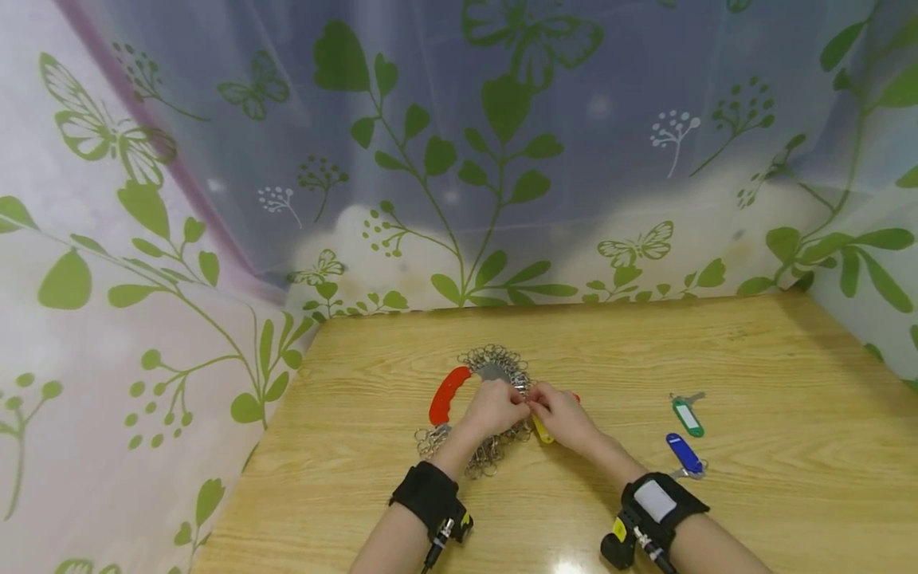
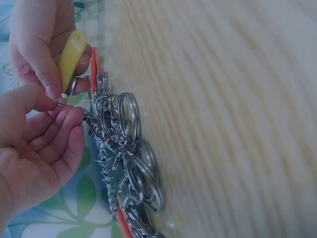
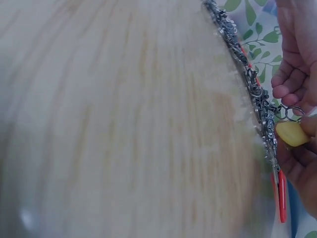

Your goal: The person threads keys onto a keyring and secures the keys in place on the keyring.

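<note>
The person's left hand (image 1: pixel 496 408) pinches a small silver metal ring (image 2: pixel 60 103). The right hand (plainly the nearer) grips a long yellow plastic key tag (image 1: pixel 543 430) beside the heaped silver metal rings (image 1: pixel 486 460). The tag's long axis runs from the pinch toward the person; whether ring and tag join, I can't tell.

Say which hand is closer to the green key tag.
Right. The right hand is left of the green key tag, not touching it; the left hand is farther left, beyond the right one.
</note>
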`<move>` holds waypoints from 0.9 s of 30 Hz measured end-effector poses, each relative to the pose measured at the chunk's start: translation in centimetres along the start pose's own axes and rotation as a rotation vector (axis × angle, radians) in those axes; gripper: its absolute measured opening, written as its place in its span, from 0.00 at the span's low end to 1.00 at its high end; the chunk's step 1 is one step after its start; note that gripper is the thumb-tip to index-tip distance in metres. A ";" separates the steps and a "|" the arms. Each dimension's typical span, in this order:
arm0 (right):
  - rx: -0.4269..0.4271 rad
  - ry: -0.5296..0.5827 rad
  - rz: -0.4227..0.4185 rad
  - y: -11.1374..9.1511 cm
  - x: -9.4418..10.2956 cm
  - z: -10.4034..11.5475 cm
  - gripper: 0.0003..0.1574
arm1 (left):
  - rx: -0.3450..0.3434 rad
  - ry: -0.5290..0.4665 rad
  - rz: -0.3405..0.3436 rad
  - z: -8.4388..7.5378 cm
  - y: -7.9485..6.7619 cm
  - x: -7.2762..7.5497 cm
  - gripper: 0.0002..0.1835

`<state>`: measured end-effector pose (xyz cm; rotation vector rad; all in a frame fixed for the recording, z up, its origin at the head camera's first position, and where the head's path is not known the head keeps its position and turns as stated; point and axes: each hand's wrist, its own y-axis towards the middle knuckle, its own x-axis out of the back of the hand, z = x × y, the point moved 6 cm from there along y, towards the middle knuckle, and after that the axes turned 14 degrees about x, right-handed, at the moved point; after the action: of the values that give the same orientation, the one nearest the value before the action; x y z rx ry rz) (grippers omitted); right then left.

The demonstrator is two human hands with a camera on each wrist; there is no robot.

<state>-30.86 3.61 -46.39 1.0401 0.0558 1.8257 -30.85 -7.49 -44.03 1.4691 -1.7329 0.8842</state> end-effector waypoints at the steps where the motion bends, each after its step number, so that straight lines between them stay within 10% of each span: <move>1: -0.006 0.013 -0.007 0.0 0.1 0.0 0.03 | -0.005 -0.001 -0.004 0.0 0.0 0.0 0.23; 27: 0.010 -0.021 -0.097 0.8 0.8 0.5 0.04 | -0.037 0.003 -0.090 0.1 0.5 0.6 0.22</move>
<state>-31.20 3.67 -45.19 1.0454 0.1014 1.7284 -31.44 -7.75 -43.62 1.5082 -1.6592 0.8027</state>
